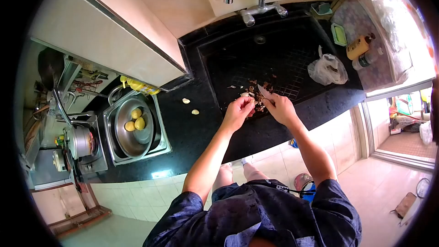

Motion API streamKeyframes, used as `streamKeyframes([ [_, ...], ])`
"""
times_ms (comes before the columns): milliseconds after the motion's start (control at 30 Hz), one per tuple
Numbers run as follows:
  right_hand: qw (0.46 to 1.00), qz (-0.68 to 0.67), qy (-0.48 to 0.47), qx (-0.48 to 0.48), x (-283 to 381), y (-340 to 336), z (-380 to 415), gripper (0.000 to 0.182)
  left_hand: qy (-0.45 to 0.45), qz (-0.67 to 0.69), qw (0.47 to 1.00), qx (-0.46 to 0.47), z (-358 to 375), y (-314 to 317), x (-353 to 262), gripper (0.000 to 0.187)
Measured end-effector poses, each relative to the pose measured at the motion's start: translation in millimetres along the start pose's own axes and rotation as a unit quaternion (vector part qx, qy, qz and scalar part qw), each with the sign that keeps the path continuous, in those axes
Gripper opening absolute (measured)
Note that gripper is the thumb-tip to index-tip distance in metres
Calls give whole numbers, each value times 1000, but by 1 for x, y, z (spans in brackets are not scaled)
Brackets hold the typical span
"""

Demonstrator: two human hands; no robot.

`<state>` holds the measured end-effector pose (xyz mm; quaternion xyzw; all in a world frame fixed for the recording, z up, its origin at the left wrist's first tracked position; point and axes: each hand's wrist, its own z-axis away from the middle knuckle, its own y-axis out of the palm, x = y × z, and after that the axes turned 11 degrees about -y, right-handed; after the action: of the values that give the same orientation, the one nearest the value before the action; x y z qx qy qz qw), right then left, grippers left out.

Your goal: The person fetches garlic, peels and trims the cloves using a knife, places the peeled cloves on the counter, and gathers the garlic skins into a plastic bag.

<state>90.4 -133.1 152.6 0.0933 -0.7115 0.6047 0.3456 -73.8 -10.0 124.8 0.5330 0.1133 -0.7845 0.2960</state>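
Note:
My right hand [280,109] is closed around a small knife [265,92], its blade pointing up and to the left over the sink. Close beside it, my left hand [239,113] pinches a small pale piece that looks like a garlic clove [252,102], mostly covered by the fingers. Around and below both hands lie scattered brown and whitish peels [253,88]. Two peeled garlic cloves [186,101] rest on the black counter [178,128], left of my left hand and apart from it.
The black sink [238,64] has a metal tap [260,7] behind it. A white plastic bag [328,69] sits at its right, near a yellow pump bottle [359,47] and a green soap dish [339,34]. Left stands a metal pan [133,144] holding potatoes [140,123].

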Motion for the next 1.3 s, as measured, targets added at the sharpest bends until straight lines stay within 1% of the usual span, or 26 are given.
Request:
streamKeyframes([
  [67,995,-61,-52,-58,21,-9,4,34,17,-11,1000,-9,19,1,-25,22],
  [167,983,-130,-96,-82,57,-31,5,32,112,-8,994,-16,45,7,-63,18],
  [200,982,-127,-111,-89,64,-33,5,30,113,-19,993,-16,51,6,-70,18],
  [300,971,-215,-89,-55,78,-37,5,31,138,-73,987,-22,68,5,-95,19],
  [333,962,-238,-115,-68,83,-37,5,30,149,-78,985,-22,73,5,-102,19],
  [433,964,-188,-167,-87,91,-42,5,29,177,-97,979,-23,81,2,-111,19],
  [533,960,-206,-170,-89,94,-41,6,26,197,-118,973,-27,83,-4,-112,19],
  [733,953,-167,-220,-121,104,-37,4,24,245,-181,951,-53,84,-5,-111,18],
  [833,962,-144,-203,-113,105,-38,6,24,266,-194,941,-73,87,-4,-110,16],
  [933,961,-135,-206,-128,110,-38,7,23,274,-200,937,-88,90,-2,-113,15],
  [1033,964,-142,-189,-123,110,-38,6,24,279,-209,932,-99,91,-3,-115,14],
  [1133,959,-143,-206,-135,112,-38,4,26,275,-207,934,-98,91,-4,-115,16],
  [1233,965,-141,-195,-107,108,-37,1,30,264,-210,937,-89,91,-5,-117,18],
  [1300,961,-176,-191,-90,106,-39,-1,32,267,-221,935,-82,91,-6,-119,18],
])
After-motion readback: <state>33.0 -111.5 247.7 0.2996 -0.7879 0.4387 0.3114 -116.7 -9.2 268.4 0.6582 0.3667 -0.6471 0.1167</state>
